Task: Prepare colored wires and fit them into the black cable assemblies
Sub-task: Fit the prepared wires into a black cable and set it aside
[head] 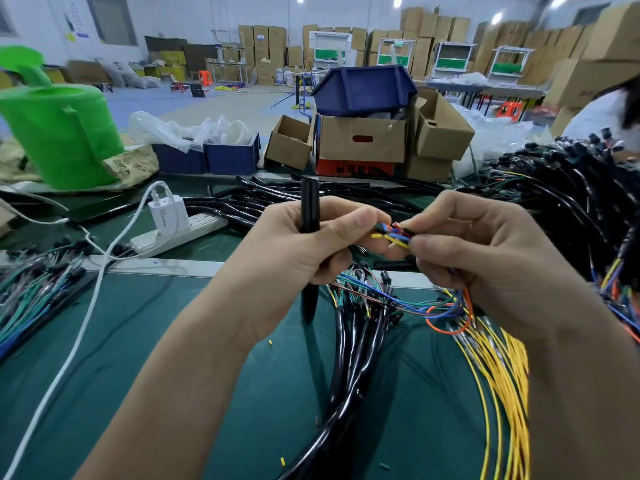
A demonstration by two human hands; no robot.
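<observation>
Green watering can [59, 133]: far left of the black tube [309, 206].
Power strip [180, 233]: left of the black tube, white charger [168, 213] plugged in.
Left hand [294, 244]: fingers curled round the black tube, holding it upright.
Coloured wires [393, 233]: just right of the black tube, ends bunched between both hands.
Right hand [485, 258]: thumb and fingers pinching the coloured wires.
Yellow wires [498, 368]: right of the black tube, lower.
</observation>
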